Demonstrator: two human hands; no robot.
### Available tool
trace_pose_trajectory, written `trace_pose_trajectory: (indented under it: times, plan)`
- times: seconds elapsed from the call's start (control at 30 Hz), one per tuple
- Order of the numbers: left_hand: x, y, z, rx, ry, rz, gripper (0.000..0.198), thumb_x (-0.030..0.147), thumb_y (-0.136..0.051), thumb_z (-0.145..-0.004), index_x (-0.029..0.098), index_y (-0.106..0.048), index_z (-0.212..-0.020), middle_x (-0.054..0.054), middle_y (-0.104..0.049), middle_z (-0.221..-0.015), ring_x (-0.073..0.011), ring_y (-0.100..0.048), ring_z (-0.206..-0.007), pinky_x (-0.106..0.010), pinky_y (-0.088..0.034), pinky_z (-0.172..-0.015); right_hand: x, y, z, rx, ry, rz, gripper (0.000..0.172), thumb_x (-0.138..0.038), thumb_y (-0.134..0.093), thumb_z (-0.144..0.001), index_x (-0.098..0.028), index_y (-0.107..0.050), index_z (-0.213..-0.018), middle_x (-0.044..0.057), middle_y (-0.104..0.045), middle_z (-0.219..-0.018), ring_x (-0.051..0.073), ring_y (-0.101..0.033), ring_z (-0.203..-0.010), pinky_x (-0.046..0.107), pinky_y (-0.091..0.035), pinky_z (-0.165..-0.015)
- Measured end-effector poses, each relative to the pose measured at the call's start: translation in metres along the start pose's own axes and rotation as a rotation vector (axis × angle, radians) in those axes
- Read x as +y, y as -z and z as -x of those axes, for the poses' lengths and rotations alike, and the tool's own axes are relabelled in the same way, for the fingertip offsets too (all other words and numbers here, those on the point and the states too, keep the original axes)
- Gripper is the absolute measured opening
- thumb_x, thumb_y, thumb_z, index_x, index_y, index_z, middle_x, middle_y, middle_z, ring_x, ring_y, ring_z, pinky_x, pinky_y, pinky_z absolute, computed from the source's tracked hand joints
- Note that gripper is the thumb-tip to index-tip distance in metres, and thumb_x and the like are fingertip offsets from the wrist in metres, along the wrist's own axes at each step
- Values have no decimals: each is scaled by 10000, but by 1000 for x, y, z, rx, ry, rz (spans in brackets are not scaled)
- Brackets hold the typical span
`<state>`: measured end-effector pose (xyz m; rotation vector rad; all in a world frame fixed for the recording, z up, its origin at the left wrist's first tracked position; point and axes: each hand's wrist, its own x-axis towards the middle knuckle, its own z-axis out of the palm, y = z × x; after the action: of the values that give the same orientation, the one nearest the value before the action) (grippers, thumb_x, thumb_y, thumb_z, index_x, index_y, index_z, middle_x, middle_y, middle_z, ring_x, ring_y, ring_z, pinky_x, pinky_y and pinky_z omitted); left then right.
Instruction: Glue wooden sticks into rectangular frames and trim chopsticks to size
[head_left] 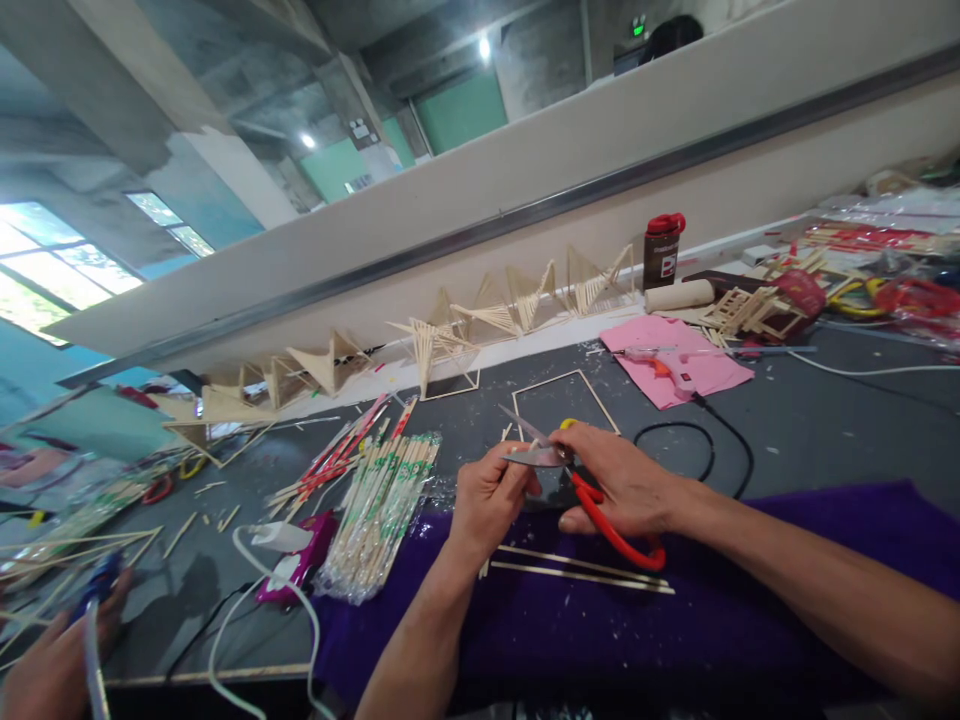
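Red-handled scissors (600,515) are gripped in my right hand (626,480), their blades parted and pointing left. My left hand (487,495) is closed in a pinch right at the lower blade; its fingers hide what they hold. Thin wooden stick ends show just above and below that hand, but I cannot tell whether it grips them. Beneath my hands, a few thin wooden sticks (581,577) lie on a purple cloth (555,640). Just beyond the blades, a thin wooden frame (581,373) lies flat on the dark table.
Left of my hands lie packed sticks (386,510) and a purple packet (315,555). A glue gun (667,368) rests on pink cloth (720,375), its black cord looping nearby. Stick models (525,300) and a bottle (661,252) line the back. Another person's hand (67,640) works at far left.
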<state>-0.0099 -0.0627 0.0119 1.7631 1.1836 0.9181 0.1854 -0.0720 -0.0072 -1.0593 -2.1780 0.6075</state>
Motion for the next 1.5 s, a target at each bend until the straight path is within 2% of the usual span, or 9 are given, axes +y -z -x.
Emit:
trace_pose_trajectory:
  times: [0.3, 0.6, 0.8, 0.93, 1.07, 1.5]
  plan:
    - [1, 3, -1, -24, -111, -97, 268, 373, -475, -840, 146, -617, -844, 18, -537, -556, -76, -462, -482, -183, -367, -499, -3, 1, 0, -13, 13, -12, 621, -441, -678, -629, -205, -436, -1150, 59, -525, -1005, 207, -487, -862, 375, -393, -760]
    - [3, 7, -3, -151, -139, -147, 291, 346, -438, -863, 143, -584, -715, 17, -504, -593, -73, -454, -508, -193, -360, -532, -4, 2, 1, -49, 14, -32, 637, -495, -660, -645, -197, -431, -1160, 71, -527, -1026, 218, -489, -894, 380, -403, -777]
    - [3, 7, -3, -155, -112, -144, 305, 369, -447, -852, 143, -608, -725, 17, -502, -563, -76, -436, -492, -190, -348, -509, -5, -1, 1, -32, 7, -42, 505, -420, -624, -705, -200, -448, -1124, 63, -526, -989, 207, -480, -883, 359, -409, -765]
    - [3, 4, -2, -117, -97, -143, 304, 391, -455, -843, 148, -621, -767, 26, -498, -524, -74, -424, -467, -185, -337, -482, -4, -2, 2, -11, 21, -34, 405, -278, -581, -726, -201, -457, -1104, 64, -535, -976, 201, -482, -872, 348, -407, -769]
    - [4, 3, -2, -121, -105, -146, 310, 398, -448, -845, 153, -609, -741, 30, -494, -496, -74, -428, -459, -183, -340, -483, -1, -4, 3, 9, 41, -23, 430, -149, -521, -699, -197, -443, -1119, 70, -541, -995, 199, -485, -880, 339, -401, -774]
    - [-3, 0, -4, -104, -115, -145, 311, 392, -434, -854, 149, -587, -737, 23, -516, -528, -71, -440, -458, -185, -344, -477, -2, -1, 2, 3, 9, -15, 391, -111, -503, -694, -197, -466, -1074, 58, -549, -940, 186, -489, -834, 317, -393, -746]
